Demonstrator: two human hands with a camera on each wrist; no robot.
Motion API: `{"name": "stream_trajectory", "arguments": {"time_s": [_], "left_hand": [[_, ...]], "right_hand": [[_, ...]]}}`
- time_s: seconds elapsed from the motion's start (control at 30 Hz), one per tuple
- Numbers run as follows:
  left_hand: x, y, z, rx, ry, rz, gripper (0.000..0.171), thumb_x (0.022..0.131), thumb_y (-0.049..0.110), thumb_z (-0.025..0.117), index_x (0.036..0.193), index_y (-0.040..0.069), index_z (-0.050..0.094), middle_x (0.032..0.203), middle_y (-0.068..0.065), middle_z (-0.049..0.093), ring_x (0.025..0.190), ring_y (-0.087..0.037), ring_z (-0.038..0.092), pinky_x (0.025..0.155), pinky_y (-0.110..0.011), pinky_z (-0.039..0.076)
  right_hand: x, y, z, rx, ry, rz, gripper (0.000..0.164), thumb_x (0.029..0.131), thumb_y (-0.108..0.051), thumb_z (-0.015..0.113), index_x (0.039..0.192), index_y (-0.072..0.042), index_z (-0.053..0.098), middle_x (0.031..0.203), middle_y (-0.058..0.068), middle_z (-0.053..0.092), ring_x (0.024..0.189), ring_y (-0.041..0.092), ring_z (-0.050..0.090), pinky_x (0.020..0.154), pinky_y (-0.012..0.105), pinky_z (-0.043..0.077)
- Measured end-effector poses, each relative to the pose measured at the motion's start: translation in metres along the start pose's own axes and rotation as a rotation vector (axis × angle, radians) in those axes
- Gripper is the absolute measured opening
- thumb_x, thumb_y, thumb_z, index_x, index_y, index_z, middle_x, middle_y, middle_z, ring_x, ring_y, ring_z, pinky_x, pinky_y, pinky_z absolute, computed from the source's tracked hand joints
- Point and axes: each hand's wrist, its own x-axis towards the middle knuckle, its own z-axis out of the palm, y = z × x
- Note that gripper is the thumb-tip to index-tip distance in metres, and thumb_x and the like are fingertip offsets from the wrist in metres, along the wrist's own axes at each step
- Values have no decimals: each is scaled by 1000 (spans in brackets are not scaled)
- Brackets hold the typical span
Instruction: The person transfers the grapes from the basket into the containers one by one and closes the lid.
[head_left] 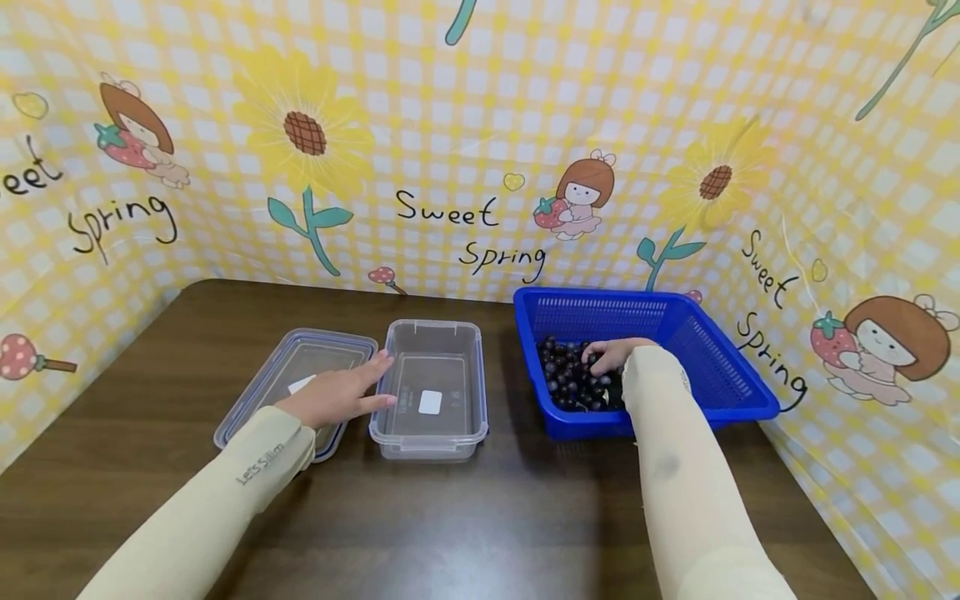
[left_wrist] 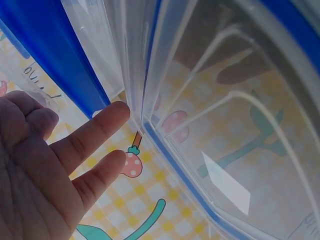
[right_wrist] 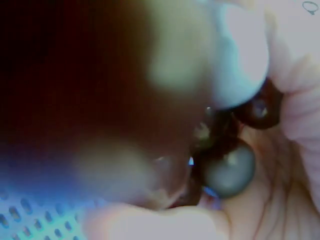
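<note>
My right hand (head_left: pixel 613 354) reaches into the blue plastic basket (head_left: pixel 558 421), its fingers curled among dark purple grapes (head_left: pixel 558 379). In the right wrist view, several grapes (right_wrist: pixel 229 169) lie close up between the fingers and palm; the nearest part is blurred. With its fingers extended, my left hand (head_left: pixel 337 396) is at the left side of a clear plastic container (head_left: pixel 431 448), above the lid (head_left: pixel 330 343). From the left wrist view, two of its fingers stand straight and the palm holds nothing. Whether it touches the container rim I cannot tell.
The brown wooden table (head_left: pixel 450 529) carries everything. Behind it and along both sides hangs a yellow checked cloth (head_left: pixel 465 125) printed with flowers and figures. Inside the uncovered container lies a white label (head_left: pixel 430 402) at the bottom.
</note>
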Motion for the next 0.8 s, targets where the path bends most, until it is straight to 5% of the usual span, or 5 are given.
{"name": "stream_trajectory", "arguments": {"time_s": [0.23,0.4,0.5,0.8], "left_hand": [[-1,0,1,61,15,20,74,99,43,47,150,-4,20,155,-23,15,136,-41,31,106,-56,30],[-3,0,-2,112,19,37,73,100,43,45,149,-6,22,154,-24,18,133,-42,35,103,-57,33],[-3,-1,-2,105,8,35,73,100,44,45,149,-6,22,154,-24,18,133,-42,36,103,-58,32],[-1,-1,-1,68,5,32,78,99,51,41,150,-4,19,155,-23,14,134,-42,32,105,-59,28]], "right_hand": [[-49,-55,-7,-1,102,-9,30,88,-18,62,116,-17,51,111,9,44,77,18,49,69,34,42],[-100,-127,11,-17,229,-62,42,86,-14,59,126,-9,47,133,18,33,85,24,46,69,34,38],[-126,-170,26,20,279,-19,50,85,-6,53,131,4,37,139,29,22,93,33,43,67,36,43],[-147,-210,31,78,319,58,52,88,-6,48,137,-3,31,147,24,12,102,36,42,59,42,53]]}}
